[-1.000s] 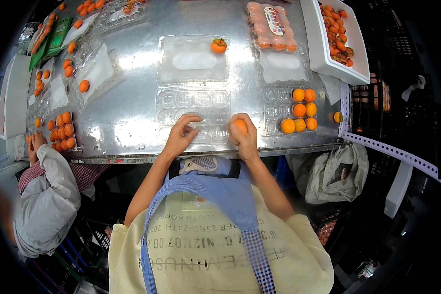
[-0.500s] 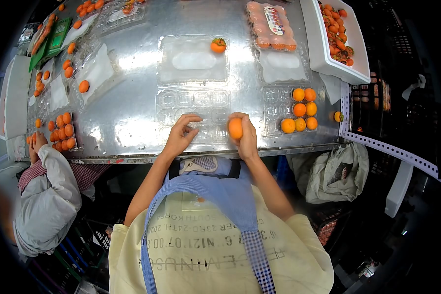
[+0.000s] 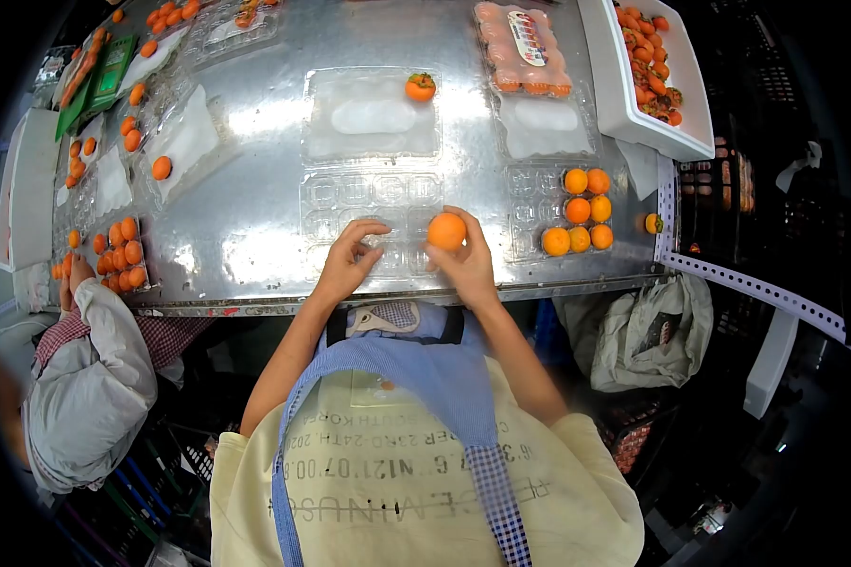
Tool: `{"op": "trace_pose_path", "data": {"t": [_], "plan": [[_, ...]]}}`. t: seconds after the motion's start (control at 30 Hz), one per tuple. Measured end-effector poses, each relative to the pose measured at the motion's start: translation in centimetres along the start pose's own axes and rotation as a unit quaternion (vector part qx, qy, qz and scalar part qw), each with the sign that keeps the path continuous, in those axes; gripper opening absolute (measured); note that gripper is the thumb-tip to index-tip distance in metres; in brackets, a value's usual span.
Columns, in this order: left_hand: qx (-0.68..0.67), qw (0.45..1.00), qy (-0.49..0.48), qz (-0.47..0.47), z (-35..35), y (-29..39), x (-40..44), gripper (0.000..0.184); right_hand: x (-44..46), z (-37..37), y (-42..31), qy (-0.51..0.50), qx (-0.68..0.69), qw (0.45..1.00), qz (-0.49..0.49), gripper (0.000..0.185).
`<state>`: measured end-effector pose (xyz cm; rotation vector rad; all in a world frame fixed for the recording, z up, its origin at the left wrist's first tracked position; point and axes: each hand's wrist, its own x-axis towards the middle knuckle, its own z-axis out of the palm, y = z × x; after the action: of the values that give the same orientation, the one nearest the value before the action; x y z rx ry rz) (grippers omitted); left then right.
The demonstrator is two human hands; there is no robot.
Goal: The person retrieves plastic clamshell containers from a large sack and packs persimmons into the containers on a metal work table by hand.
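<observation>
My right hand (image 3: 467, 260) holds an orange fruit (image 3: 446, 231) between thumb and fingers, over the right side of a clear plastic tray (image 3: 373, 192) with moulded cups. Over the tray's lower left part is my left hand (image 3: 352, 260), its thumb and curled fingers apart with nothing between them. Behind the cups lies the tray's lid with a white pad (image 3: 350, 142), and a persimmon with a green calyx (image 3: 420, 88) rests at its upper right. To the right, another clear tray (image 3: 524, 215) carries several orange fruits (image 3: 578, 210).
A white foam box (image 3: 624, 109) of persimmons stands at the back right, beside a filled closed pack (image 3: 511, 57). At the left, a co-worker's hand (image 3: 80, 271) is near a filled tray (image 3: 118, 255). The table's front edge (image 3: 284, 307) runs below my hands.
The orange fruit in my right hand has moved slightly up and left, and more of it shows between the opened-out fingers. My left hand has stayed in place.
</observation>
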<state>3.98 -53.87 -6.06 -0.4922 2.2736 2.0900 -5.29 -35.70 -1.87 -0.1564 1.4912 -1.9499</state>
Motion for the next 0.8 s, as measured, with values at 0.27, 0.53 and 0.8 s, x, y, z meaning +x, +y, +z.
{"op": "trace_pose_path", "data": {"t": [0.27, 0.53, 0.8], "plan": [[0.002, 1.000, 0.006, 0.000, 0.1, 0.2, -0.1, 0.032, 0.1, -2.1, 0.1, -0.038, 0.333, 0.937, 0.098, 0.052], [-0.006, 1.000, 0.006, -0.001, 0.1, 0.0, 0.0, 0.032, 0.2, -1.2, -1.4, -0.029, 0.403, 0.908, 0.113, 0.051], [-0.007, 1.000, 0.008, -0.011, 0.1, -0.1, 0.0, 0.034, 0.8, -2.7, -0.1, -0.114, 0.607, 0.771, 0.158, 0.059]]}}
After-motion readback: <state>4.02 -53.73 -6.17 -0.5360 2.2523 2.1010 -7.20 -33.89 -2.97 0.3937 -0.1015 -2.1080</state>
